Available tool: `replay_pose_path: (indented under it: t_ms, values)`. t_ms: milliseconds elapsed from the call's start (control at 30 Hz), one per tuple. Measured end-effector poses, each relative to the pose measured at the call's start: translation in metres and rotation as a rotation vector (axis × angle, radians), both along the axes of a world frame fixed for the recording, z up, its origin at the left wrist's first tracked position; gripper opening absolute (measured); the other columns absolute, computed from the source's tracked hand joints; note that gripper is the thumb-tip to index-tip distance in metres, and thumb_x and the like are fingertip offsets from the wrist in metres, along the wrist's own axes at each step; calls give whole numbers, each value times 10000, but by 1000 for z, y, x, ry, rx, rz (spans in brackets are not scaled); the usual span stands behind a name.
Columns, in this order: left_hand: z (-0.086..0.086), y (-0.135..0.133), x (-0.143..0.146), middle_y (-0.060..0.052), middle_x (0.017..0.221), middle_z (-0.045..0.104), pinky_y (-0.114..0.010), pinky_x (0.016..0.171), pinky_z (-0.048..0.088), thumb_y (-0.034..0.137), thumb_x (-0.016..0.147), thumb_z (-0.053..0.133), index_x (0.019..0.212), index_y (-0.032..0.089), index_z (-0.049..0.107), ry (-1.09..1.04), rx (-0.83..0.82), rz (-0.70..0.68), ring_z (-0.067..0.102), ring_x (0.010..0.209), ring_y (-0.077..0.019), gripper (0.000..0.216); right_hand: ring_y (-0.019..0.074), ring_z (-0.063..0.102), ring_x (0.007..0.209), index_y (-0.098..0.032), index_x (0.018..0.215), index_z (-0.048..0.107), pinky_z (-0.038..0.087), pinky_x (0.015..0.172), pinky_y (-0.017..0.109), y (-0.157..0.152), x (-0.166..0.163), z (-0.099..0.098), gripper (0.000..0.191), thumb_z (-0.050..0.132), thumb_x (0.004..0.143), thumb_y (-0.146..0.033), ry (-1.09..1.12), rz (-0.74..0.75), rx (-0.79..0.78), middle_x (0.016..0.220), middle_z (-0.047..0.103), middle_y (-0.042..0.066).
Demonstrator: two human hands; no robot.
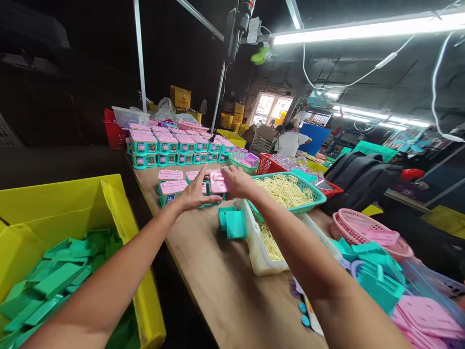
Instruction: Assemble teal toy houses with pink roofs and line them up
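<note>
My right hand (238, 182) grips a small teal box with a pink lid (218, 181) by its right side, low over the table. To its left, my left hand (195, 194) is open, thumb and fingers spread beside that box. Whether those fingertips touch anything is hard to make out. Similar pink-lidded boxes (173, 187) stand around and behind my left hand. Nearer to me on the table, teal box parts without lids (235, 224) lie below my right hand.
Stacked pink-lidded boxes (167, 143) line the table's far end. A yellow carton (119, 203) of teal parts stands at left. A teal basket (319, 198) of pale yellow loops rests above a white bin (254, 257). Teal parts (381, 286) and pink lids (428, 312) lie at right.
</note>
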State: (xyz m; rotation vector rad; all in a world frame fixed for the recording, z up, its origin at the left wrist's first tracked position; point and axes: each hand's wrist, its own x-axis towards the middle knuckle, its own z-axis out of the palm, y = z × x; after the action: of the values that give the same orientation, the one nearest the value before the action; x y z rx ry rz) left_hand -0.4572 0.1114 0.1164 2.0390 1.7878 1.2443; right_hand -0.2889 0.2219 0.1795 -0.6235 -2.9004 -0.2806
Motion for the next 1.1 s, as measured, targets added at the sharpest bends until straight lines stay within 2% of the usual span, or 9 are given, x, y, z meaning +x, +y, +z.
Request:
replay_pose_path:
  t_ms: [67,133,200,300,367,500,767,933,1100]
  values:
    - [-7,40,-24,-208,1535,339,-464,1125,343,594,726,689,1557,156,24,195,-90,43,349,1415,-330,1151,315,492,1154,-119,1334,413,399,1016,452,46,-17,-1,969,883,517,-343,-16,-116,18,1237,502,155]
    - [-20,73,-39,-217,1566,275,-494,1147,286,562,718,704,1546,142,131,446,-242,102,257,1451,-358,1092,313,507,1152,-127,1334,409,412,1006,451,84,-29,-9,952,878,531,-329,-40,-187,17,1244,504,153]
    - [-35,97,-45,-225,1539,324,-553,1137,257,527,686,744,1510,147,266,598,-358,136,255,1439,-395,1026,308,525,1137,-139,1331,413,439,977,442,112,-40,-22,936,875,536,-315,-62,-213,5,1250,510,148]
    - [-52,111,-49,-221,1418,484,-637,1095,241,528,739,705,1395,176,463,657,-408,165,387,1346,-405,784,319,518,1160,-159,1324,419,465,949,436,140,-56,-44,937,886,523,-296,-92,-250,-19,1280,506,147]
    - [-59,111,-52,-222,1363,525,-670,1088,198,542,792,646,1337,168,519,688,-418,203,419,1303,-396,673,343,492,1199,-167,1322,423,465,951,463,150,-67,-57,956,899,500,-280,-122,-272,-39,1299,503,156]
    - [-63,102,-61,-201,1339,541,-685,1105,92,607,818,592,1350,162,506,746,-371,298,392,1295,-393,700,379,409,1289,-188,1356,403,425,1002,519,159,-82,-74,1036,921,463,-274,-185,-270,-75,1361,485,166]
    - [-61,98,-68,-160,1378,527,-727,1061,128,676,814,556,1369,240,524,798,-398,317,340,1307,-444,706,354,328,1405,-78,1445,300,224,1186,449,164,-79,-74,1195,930,465,-348,-315,-97,-103,1482,369,232]
    - [-64,97,-70,-144,1437,483,-712,1065,167,667,838,526,1433,278,459,741,-455,310,312,1340,-450,713,386,384,1368,-88,1422,349,342,1127,481,152,-86,-94,1157,934,444,-287,-428,-86,-176,1453,405,239]
    - [-56,90,-75,-143,1550,327,-762,1048,125,730,806,498,1450,327,435,722,-473,346,132,1423,-501,762,368,359,1393,-138,1499,230,389,1104,457,143,-90,-109,1267,931,459,-318,-397,-93,-203,1519,310,223]
